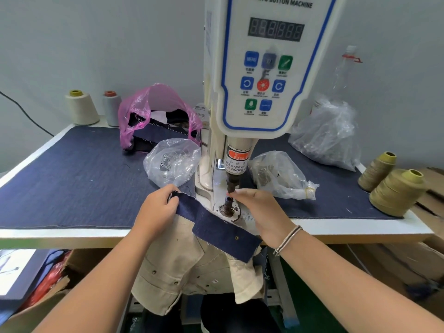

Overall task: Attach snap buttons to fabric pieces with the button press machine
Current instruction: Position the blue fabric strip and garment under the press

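Two hands at the button press machine [271, 68]: left hand [158, 207] pinching the dark denim strip [216, 227] draped over the desk [72, 174] edge, right hand [262, 212] fingertips pinching something small at the lower die [228, 204]; seat squarely, withdraw fingers before pressing; one snap [237, 237] already fitted.

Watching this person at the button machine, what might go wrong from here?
1. The right hand has its fingertips right at the gap between the dark metal punch and the lower die post; if the press fires, they could be pinched.
2. The left hand grips only one end of the dark blue denim strip, which lies beside the post, not over it, so a snap could land off-position.
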Tool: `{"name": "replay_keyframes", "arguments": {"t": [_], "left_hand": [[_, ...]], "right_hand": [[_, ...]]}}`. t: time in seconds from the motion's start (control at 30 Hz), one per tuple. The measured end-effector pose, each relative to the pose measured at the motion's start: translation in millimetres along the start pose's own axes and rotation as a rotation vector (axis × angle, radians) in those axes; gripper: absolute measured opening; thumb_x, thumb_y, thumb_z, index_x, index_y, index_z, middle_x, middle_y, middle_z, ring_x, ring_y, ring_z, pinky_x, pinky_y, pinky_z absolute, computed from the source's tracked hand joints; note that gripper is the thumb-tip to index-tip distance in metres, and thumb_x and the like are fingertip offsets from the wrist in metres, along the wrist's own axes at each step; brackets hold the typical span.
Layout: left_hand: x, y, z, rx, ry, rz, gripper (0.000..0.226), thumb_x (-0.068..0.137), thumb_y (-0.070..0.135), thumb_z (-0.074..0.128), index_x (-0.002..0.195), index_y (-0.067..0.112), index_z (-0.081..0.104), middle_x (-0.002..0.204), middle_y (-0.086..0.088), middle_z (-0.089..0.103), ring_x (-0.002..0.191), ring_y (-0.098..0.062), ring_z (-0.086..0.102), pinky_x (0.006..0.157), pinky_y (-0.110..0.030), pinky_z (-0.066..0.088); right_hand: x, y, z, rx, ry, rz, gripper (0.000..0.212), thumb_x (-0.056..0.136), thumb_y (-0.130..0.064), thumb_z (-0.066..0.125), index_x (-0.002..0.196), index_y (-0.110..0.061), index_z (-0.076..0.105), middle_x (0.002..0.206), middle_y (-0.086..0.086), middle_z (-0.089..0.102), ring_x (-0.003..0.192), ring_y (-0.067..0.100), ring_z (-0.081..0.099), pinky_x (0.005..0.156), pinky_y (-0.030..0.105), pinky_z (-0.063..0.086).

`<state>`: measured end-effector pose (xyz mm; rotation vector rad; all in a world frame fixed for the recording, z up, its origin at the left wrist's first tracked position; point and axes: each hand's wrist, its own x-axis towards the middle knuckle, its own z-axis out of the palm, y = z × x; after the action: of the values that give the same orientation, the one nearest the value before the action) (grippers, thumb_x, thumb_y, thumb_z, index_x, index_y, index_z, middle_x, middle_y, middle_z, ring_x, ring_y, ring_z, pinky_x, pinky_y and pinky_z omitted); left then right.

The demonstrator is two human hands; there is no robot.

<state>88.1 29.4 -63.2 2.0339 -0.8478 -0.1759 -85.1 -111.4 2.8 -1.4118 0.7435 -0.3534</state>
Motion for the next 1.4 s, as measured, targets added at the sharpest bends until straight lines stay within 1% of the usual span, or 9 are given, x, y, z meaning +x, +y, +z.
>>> {"name": "replay_keyframes", "arguments": {"t": [0.27,0.47,0.63,0.83,0.9,0.97,1.13,1.27,1.4], "left_hand": [[0,4,-1,-0.009,-0.01,-0.006,0.02,0.072,0.025,0.036,0.076,0.022,0.055,0.075,-0.002,0.06,0.077,-0.022,0.054,0.069,-0.038,0.042],[0,2,0,-0.008,-0.001,-0.002,0.019,0.072,0.025,0.037,0.076,0.021,0.055,0.074,-0.003,0.06,0.076,-0.023,0.054,0.069,-0.038,0.043],[1,1,0,-0.021,-0.007,-0.006,0.019,0.072,0.025,0.037,0.075,0.023,0.055,0.074,-0.002,0.059,0.074,-0.021,0.053,0.066,-0.036,0.041],[2,-1,1,-0.018,-0.003,0.0,0.018,0.072,0.025,0.036,0.072,0.028,0.054,0.072,0.002,0.059,0.073,-0.018,0.052,0.065,-0.035,0.041],[2,-2,1,-0.018,-0.002,-0.001,0.018,0.072,0.025,0.036,0.072,0.029,0.053,0.072,0.003,0.059,0.073,-0.017,0.052,0.065,-0.035,0.041],[2,-2,1,-0.021,-0.003,-0.001,0.017,0.072,0.025,0.036,0.071,0.029,0.053,0.071,0.004,0.059,0.072,-0.016,0.052,0.065,-0.034,0.041],[2,-3,2,-0.021,-0.003,0.001,0.018,0.072,0.026,0.036,0.071,0.03,0.053,0.072,0.005,0.059,0.072,-0.013,0.052,0.065,-0.033,0.041],[2,-2,1,-0.03,-0.012,0.001,0.017,0.071,0.025,0.037,0.071,0.031,0.053,0.072,0.007,0.06,0.072,-0.012,0.053,0.066,-0.035,0.043],[0,-1,0,-0.038,-0.034,-0.01,0.017,0.077,0.025,0.045,0.068,0.036,0.055,0.07,0.008,0.063,0.07,-0.014,0.056,0.063,-0.035,0.045]], "right_hand": [[-9,-8,0,0.368,-0.132,0.189,0.016,0.089,-0.013,0.06,0.098,-0.004,0.07,0.086,0.009,0.073,0.073,0.016,0.07,0.068,0.025,0.055],[-9,-11,0,0.37,-0.076,0.281,0.013,0.087,-0.016,0.062,0.093,-0.009,0.071,0.093,0.005,0.071,0.098,0.019,0.059,0.089,0.031,0.045],[-9,-17,-4,0.354,-0.132,0.324,0.011,0.086,-0.013,0.061,0.084,-0.011,0.072,0.078,0.001,0.074,0.083,0.015,0.063,0.066,0.029,0.048],[-13,-16,1,0.362,-0.13,0.286,0.021,0.087,-0.005,0.058,0.078,-0.01,0.076,0.077,0.003,0.073,0.08,0.015,0.064,0.075,0.027,0.049],[-14,-14,2,0.322,-0.092,0.248,0.022,0.091,-0.003,0.052,0.101,-0.008,0.071,0.086,0.002,0.071,0.086,0.013,0.064,0.078,0.024,0.051],[-17,-12,2,0.274,-0.071,0.204,0.034,0.093,0.002,0.041,0.108,-0.011,0.068,0.093,-0.002,0.069,0.081,0.004,0.063,0.061,0.013,0.049],[-35,23,15,0.026,0.308,-0.161,0.033,0.086,0.009,0.044,0.08,-0.02,0.058,0.082,-0.005,0.057,0.075,0.009,0.05,0.052,0.006,0.037],[-55,44,47,-0.307,0.086,-0.64,0.034,0.078,0.006,0.045,0.074,-0.026,0.056,0.081,-0.004,0.052,0.075,0.005,0.049,0.068,0.012,0.036],[-18,21,91,-0.366,-0.016,-0.66,0.028,0.083,0.007,0.048,0.094,-0.01,0.067,0.095,0.004,0.057,0.084,-0.002,0.051,0.078,0.007,0.037]]}}
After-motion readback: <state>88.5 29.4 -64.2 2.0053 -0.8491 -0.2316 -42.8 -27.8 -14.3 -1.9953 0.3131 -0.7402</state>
